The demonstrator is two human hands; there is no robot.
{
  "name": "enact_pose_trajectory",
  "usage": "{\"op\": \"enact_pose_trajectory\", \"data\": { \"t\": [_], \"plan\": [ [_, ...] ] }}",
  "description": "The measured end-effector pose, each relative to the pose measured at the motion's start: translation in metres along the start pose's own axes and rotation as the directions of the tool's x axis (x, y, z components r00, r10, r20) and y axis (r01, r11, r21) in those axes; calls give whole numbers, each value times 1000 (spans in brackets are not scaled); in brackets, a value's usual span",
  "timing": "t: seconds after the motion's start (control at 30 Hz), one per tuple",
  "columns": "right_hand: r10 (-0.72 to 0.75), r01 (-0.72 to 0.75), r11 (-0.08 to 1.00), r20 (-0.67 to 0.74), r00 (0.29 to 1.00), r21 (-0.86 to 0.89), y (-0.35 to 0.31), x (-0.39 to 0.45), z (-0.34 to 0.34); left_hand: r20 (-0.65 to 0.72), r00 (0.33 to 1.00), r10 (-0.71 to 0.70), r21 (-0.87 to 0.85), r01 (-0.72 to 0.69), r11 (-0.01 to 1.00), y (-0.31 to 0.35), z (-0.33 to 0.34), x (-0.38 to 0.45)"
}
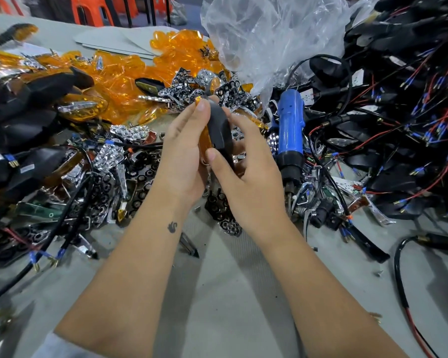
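While your two hands close around the housing (219, 125), most of it is hidden: only a dark, smooth, curved plastic back shows between them, above the middle of the bench (230, 293). An amber lens (204, 140) shows as a thin, clear strip on its left side, and how the two join is out of sight. Your left hand (181, 153) lies with its fingers (201, 107) nearly straight, pressed flat along the lens side up to the tip; its thumb is hidden. Your right hand (246, 177) grips the housing, thumb (212, 154) pressed on the back and fingers curled round the far side, their tips covered. Just right of your hands lies a blue, ribbed driver (290, 130), its lower end buried in wires. Behind it, a crumpled clear bag (269, 34) covers part of a heap of glossy amber lenses (130, 73) and chrome, dimpled reflectors (189, 90). At the right, a tangle of black wired housings (398, 99) runs off the edge.
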State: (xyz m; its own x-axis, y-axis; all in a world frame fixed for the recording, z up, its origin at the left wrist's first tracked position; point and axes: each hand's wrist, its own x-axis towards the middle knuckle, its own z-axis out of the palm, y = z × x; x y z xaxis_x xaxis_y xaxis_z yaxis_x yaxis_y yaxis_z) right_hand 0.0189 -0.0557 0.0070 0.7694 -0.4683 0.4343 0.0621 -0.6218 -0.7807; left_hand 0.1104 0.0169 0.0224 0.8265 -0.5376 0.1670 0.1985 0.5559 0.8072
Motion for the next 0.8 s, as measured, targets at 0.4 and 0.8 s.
{"op": "enact_pose_trajectory", "data": {
  "t": [0.4,0.8],
  "plan": [
    [64,-68,996,-83,994,-51,-5,7,-3,-15,983,-182,-95,180,979,-14,20,-10],
    [39,-6,989,-223,974,149,-10,8,0,103,987,-127,-427,159,890,-16,23,-15]
  ]
}}
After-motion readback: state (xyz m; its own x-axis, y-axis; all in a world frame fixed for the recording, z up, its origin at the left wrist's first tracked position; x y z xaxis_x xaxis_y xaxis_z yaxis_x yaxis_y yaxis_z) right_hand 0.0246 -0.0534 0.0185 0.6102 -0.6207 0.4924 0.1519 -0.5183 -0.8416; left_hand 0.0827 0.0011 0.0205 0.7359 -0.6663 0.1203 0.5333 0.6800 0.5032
